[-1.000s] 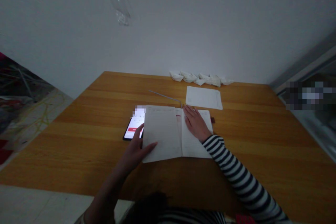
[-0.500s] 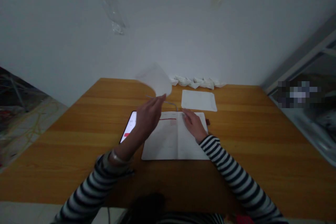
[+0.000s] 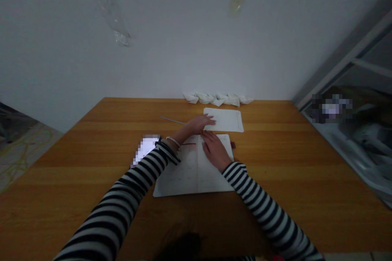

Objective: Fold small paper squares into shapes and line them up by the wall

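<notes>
Notebook point(image 3: 174, 179), open on the wooden table point(image 3: 275, 187), below the left forearm and right hand point(image 3: 216, 151), which rests flat on the right-hand page, fingers extended. Left: phone point(image 3: 143, 151). Beyond the notebook's top edge, the left hand point(image 3: 199, 124), fingers spread, overlaps the sheets point(image 3: 229, 120). Behind: crumpled paper point(image 3: 219, 99), then the taped wall point(image 3: 183, 49).

Front to back on the table point(image 3: 290, 171)

At centre: a notebook point(image 3: 177, 177), partly under the right hand point(image 3: 216, 149). To its left: a phone point(image 3: 144, 148). Behind: loose paper point(image 3: 228, 120), partly under the left hand point(image 3: 199, 124). Left of that: a thin strip point(image 3: 172, 120). Farthest back, before the wall point(image 3: 183, 57): paper twists point(image 3: 217, 99).
</notes>
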A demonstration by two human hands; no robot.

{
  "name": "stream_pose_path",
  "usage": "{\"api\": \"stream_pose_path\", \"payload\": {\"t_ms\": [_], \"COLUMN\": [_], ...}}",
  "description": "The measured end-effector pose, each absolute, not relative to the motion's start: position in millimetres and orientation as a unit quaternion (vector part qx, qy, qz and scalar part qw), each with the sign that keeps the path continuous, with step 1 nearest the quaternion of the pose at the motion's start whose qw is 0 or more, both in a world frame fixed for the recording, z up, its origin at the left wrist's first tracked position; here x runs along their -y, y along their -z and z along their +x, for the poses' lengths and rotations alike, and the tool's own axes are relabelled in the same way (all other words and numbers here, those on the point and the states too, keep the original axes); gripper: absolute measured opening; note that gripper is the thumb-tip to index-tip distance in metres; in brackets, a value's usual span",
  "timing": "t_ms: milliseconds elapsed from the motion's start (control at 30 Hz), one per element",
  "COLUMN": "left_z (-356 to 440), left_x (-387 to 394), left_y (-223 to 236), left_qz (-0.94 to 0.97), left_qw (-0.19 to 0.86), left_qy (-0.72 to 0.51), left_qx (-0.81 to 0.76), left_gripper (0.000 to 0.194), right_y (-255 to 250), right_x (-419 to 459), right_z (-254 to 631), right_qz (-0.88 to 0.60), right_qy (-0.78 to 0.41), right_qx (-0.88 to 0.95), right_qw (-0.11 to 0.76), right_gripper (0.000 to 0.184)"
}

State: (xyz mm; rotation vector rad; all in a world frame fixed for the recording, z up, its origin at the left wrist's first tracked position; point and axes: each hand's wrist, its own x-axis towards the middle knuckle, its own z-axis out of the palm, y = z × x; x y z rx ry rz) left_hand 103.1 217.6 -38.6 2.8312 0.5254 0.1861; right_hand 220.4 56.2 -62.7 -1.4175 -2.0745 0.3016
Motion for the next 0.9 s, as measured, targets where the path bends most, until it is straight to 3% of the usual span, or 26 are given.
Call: {"api": "stream_pose_path", "payload": {"t_ms": [100,233,433,567,700,900], "left_z": [99,89,67,68,79,81], "left_x": [-221,-200,-69,15,40,34], "left_y": [43,35,14,19,25,15], "left_qz": [0.970,0.958,0.936,0.944,0.928,0.914], "left_qw": [0.137,0.149,0.153,0.139,0.092,0.135], "left_qy": [-0.065,-0.097,-0.089,-0.007,0.036,0.056], "left_qx": [-0.189,-0.227,-0.304,-0.299,-0.360,-0.379], "left_gripper": [0.047,0.062,0.056,0.076,0.052,0.054], "right_y": [60,63,67,64,64,72], "right_x": [-56,-60,-71,-72,-68,-70], "right_z": [219,229,284,301,297,298], "right_qz": [-0.536,-0.527,-0.613,-0.597,-0.585,-0.572], "right_qy": [-0.122,-0.151,-0.120,-0.111,-0.088,-0.079], "right_qx": [0.781,0.757,0.675,0.708,0.716,0.694], "right_qw": [0.297,0.355,0.393,0.362,0.370,0.431], "right_gripper": [0.043,0.040,0.038,0.037,0.036,0.038]}}
